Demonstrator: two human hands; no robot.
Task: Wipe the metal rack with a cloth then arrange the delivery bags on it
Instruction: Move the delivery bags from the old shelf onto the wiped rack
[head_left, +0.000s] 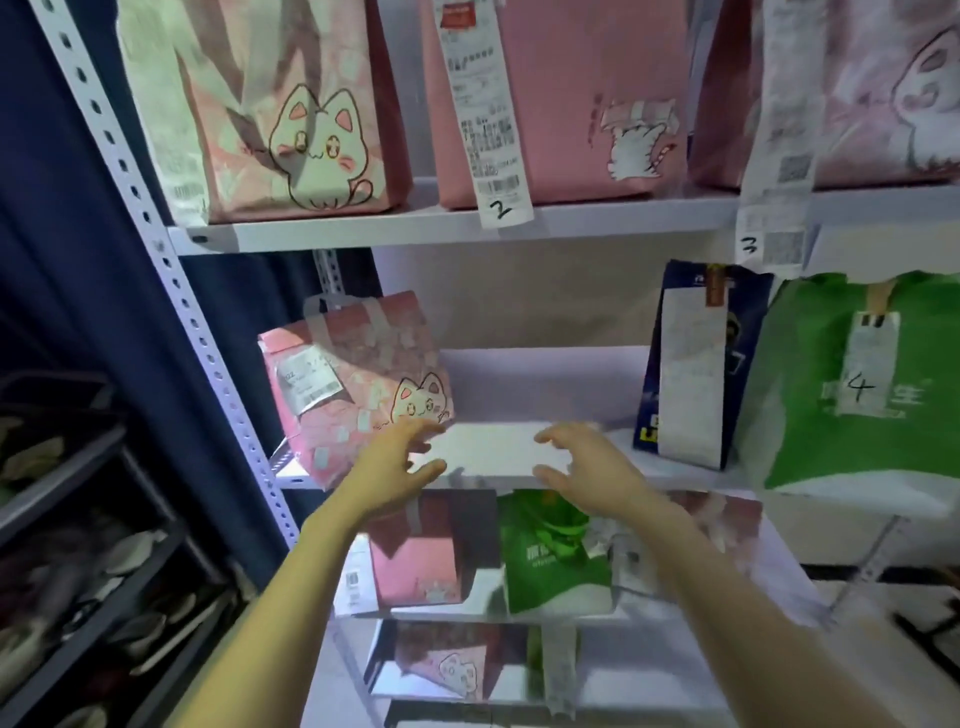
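Note:
A white metal rack (467, 228) fills the view with several shelves. On the middle shelf (483, 452) a pink cat-print delivery bag (353, 384) leans tilted at the left end. My left hand (395, 467) hovers just beside its lower right corner, fingers spread and holding nothing. My right hand (576, 467) is open over the bare middle of that shelf. A dark blue bag (696, 364) and a green bag marked 4 (852, 384) stand at the right. No cloth is in view.
Three pink bags (561, 98) with long receipts stand on the shelf above. Pink and green bags (556, 556) sit on the lower shelves. A dark blue curtain (62, 208) and a black shoe rack (78, 545) are at the left.

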